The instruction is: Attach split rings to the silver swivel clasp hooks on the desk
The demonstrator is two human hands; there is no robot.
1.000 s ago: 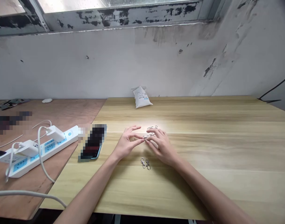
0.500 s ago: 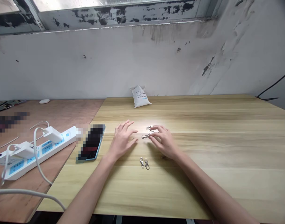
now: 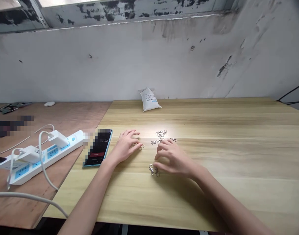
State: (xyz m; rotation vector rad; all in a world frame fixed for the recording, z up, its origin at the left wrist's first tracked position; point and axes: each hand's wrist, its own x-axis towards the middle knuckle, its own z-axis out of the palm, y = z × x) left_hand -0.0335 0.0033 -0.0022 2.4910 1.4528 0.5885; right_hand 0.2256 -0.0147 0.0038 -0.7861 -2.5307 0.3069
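Note:
My left hand (image 3: 126,147) rests on the table with its fingers loosely spread. Small metal rings (image 3: 141,147) lie at its thumb and fingertips, partly covered by them. My right hand (image 3: 175,158) is open, its fingers curved and the thumb apart. That thumb reaches two silver lobster clasps (image 3: 151,169) lying side by side, and partly covers the right one; whether it touches cannot be told. Just beyond its fingers is a loose group of several silver clasps (image 3: 161,133), with a single clasp (image 3: 172,139) at the knuckles.
A phone (image 3: 98,148) in a blue case lies left of my left hand. Farther left, a white power strip (image 3: 46,158) with plugged chargers and cables sits on a reddish board. A white packet (image 3: 149,99) stands at the back by the wall (image 3: 115,65).
My right hand has drawn back toward me from the clasp group to the two nearer clasps. My left hand has lowered slightly, leaving rings showing at its thumb. The view has shifted a little.

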